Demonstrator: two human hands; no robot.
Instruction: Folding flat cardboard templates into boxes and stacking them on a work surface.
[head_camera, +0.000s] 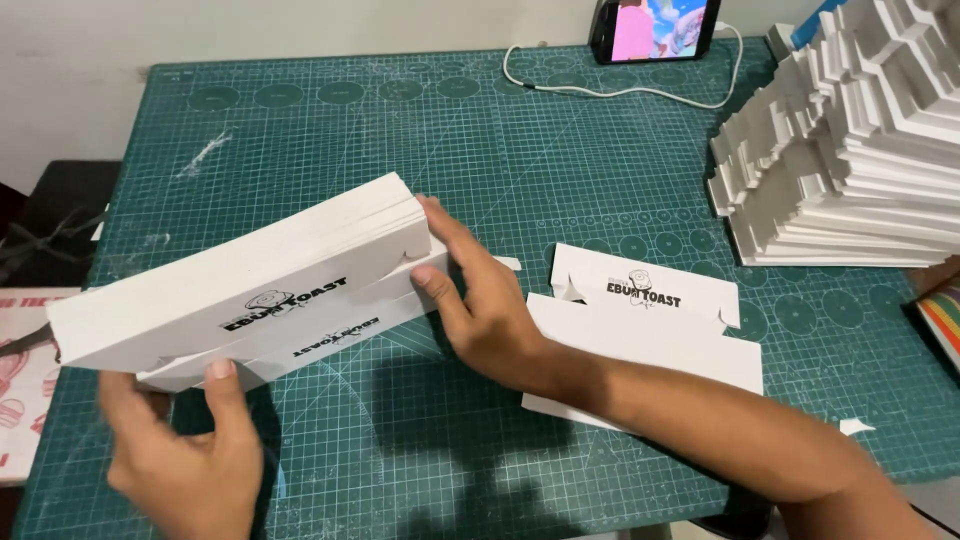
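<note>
Stack: a thick stack of flat white card box blanks (240, 285) is held tilted just above the bench (480, 150), between both hands.
Left hand (190, 455): set under the stack's near left end; the thumb is pressed up on the printed front, the other fingers are hidden beneath the card.
Right hand (480, 310): laid against the stack's right end, the fingers (440, 225) spread flat on the edges, pressing rather than clenched.
Single blank: one flat box blank (650, 320) lies on the bench just right of the right hand, partly covered by the forearm.
Pile: a tall heap of white blanks (850, 150) is cut off at the top right.
Phone: a lit phone (655, 28) is cut off at the top edge.
</note>
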